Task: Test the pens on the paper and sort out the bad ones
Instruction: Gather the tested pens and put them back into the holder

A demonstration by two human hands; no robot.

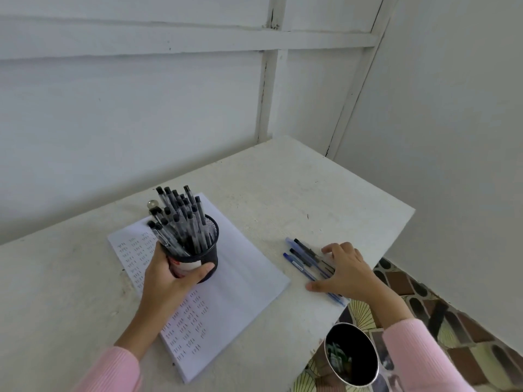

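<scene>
One pen cup (pixel 209 251) is gripped over the paper (pixel 249 281) by the left hand (pixel 167 278).
Right of it, loose pens (pixel 302 254) are touched by the spread right hand (pixel 345 273); writing unreadable.

One paper pad (pixel 240 278), one mesh cup (pixel 208 250) of pens (pixel 181 213) (too crowded to count), four loose pens (pixel 304 257), one metal cup (pixel 377 360).

Bright, soft, even light; shadows faint. Paper (pixel 249 267) nearly washed out. Wide-angle distortion bows wall battens (pixel 169 41), upper left. Metal cup (pixel 360 348), lower right, slightly blurred.
</scene>
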